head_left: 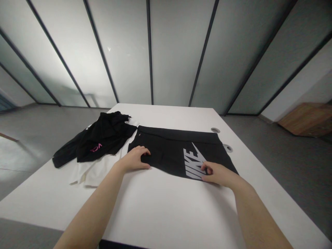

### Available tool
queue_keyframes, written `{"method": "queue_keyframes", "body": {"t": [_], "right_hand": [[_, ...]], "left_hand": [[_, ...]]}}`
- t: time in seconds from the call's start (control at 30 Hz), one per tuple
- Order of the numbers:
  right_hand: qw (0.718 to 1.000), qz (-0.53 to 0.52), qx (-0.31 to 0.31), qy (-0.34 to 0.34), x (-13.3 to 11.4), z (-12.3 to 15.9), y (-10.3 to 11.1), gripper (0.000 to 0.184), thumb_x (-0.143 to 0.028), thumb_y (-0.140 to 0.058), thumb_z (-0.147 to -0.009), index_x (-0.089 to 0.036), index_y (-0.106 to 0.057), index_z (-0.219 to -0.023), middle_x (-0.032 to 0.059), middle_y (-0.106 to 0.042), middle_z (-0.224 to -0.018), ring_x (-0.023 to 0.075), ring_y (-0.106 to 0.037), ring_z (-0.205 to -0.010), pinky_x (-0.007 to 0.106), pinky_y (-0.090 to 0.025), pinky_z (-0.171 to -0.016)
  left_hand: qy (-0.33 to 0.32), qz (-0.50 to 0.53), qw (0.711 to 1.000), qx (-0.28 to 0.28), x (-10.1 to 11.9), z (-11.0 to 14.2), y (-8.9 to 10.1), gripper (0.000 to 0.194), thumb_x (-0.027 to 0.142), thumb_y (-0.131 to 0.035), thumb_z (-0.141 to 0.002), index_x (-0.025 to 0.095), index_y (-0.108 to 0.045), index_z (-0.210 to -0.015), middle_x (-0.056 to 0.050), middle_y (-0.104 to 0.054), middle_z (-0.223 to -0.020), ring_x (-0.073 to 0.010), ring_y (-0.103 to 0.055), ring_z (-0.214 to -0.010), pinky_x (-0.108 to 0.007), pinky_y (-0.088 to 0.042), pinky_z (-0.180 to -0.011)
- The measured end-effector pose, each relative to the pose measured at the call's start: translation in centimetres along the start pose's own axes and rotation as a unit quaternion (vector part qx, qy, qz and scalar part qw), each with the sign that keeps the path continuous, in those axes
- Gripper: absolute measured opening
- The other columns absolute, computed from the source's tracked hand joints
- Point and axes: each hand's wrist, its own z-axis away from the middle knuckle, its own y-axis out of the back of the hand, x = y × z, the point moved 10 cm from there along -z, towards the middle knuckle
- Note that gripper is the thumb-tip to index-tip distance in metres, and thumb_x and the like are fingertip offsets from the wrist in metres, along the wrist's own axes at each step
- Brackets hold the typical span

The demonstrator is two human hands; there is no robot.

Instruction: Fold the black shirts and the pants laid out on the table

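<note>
Nearest are two bare forearms, reaching over the white, smooth-topped table [166, 211] toward a black cloth garment with large pale-grey "NIKE" lettering [166, 152]. This printed garment lies on the table in front of the person.

At its near left corner, the left hand [136, 158] rests with thumb and fingers spread apart, the thumb by the near edge and the fingers on the cloth. At its near right part, the right hand [214, 173] has curled fingers over the lettering and the thumb close to the near edge; whether cloth is pinched there, I cannot tell.

As for progress, the printed garment looks largely flat, lettering upward, though its near edge bows in a shallow wave. The clothes to its left are not laid flat: a rumpled white cloth piece [100, 171] lies under a crumpled black garment with pink lettering [106, 135], whose right side reaches the printed garment's far left corner.

No container is in view; all the clothing lies directly on the table or on other clothing.

By the printed garment's right edge are two round grey table inserts [228, 148]. Well beyond its far edge stand tall frosted panels [171, 52] in dark frames.
</note>
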Motion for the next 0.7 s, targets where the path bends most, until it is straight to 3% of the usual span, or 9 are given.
{"method": "queue_keyframes", "body": {"t": [0.1, 0.23, 0.43, 0.57, 0.7], "right_hand": [[1.000, 0.008, -0.012, -0.015, 0.8, 0.4, 0.1, 0.045, -0.035, -0.084, -0.069, -0.027, -0.072, -0.112, 0.0040, -0.065, -0.101, 0.0233, -0.063, -0.086, 0.031, -0.047, -0.072], [0.998, 0.068, 0.007, -0.010, 0.3, 0.4, 0.3, 0.039, -0.023, -0.076, -0.074, -0.029, -0.074, -0.112, 0.0070, -0.065, -0.108, 0.0291, -0.061, -0.106, 0.034, -0.049, -0.087], [0.987, 0.138, 0.086, -0.019, 1.2, -0.6, 1.5, 0.052, -0.012, -0.065, -0.075, -0.030, -0.072, -0.124, 0.0095, -0.063, -0.118, 0.0313, -0.059, -0.111, 0.037, -0.046, -0.094], [0.972, 0.181, 0.138, -0.064, 3.7, -0.9, 2.8, 0.055, -0.012, -0.064, -0.077, -0.030, -0.071, -0.129, 0.0117, -0.065, -0.117, 0.0332, -0.061, -0.107, 0.041, -0.046, -0.094], [0.962, 0.186, 0.174, -0.093, 5.7, -1.2, 4.3, 0.045, -0.013, -0.059, -0.082, -0.031, -0.077, -0.120, 0.0123, -0.069, -0.118, 0.0348, -0.064, -0.105, 0.043, -0.048, -0.090]], "left_hand": [[-0.013, -0.009, 0.999, -0.036, 0.2, 0.0, -0.6, 0.029, 0.040, -0.082, -0.076, 0.025, -0.070, -0.097, -0.004, -0.068, -0.101, -0.0262, -0.061, -0.101, -0.036, -0.048, -0.089], [-0.027, -0.033, 0.998, -0.047, 0.7, -0.1, -0.6, 0.003, 0.022, -0.068, -0.080, 0.023, -0.068, -0.082, -0.003, -0.067, -0.094, -0.0239, -0.062, -0.094, -0.035, -0.047, -0.086], [-0.004, -0.078, 0.997, 0.011, -0.5, -0.3, 0.1, 0.030, 0.005, -0.055, -0.075, 0.023, -0.072, -0.093, -0.006, -0.072, -0.100, -0.0252, -0.067, -0.097, -0.037, -0.051, -0.088], [0.024, -0.101, 0.994, 0.041, -2.0, -0.4, 0.4, 0.033, 0.003, -0.055, -0.076, 0.022, -0.072, -0.096, -0.007, -0.075, -0.104, -0.0260, -0.069, -0.098, -0.039, -0.052, -0.092], [0.025, -0.101, 0.992, 0.068, -2.8, -0.4, 0.7, 0.033, 0.005, -0.054, -0.078, 0.023, -0.073, -0.099, -0.006, -0.077, -0.104, -0.0263, -0.070, -0.098, -0.040, -0.052, -0.093]]}}
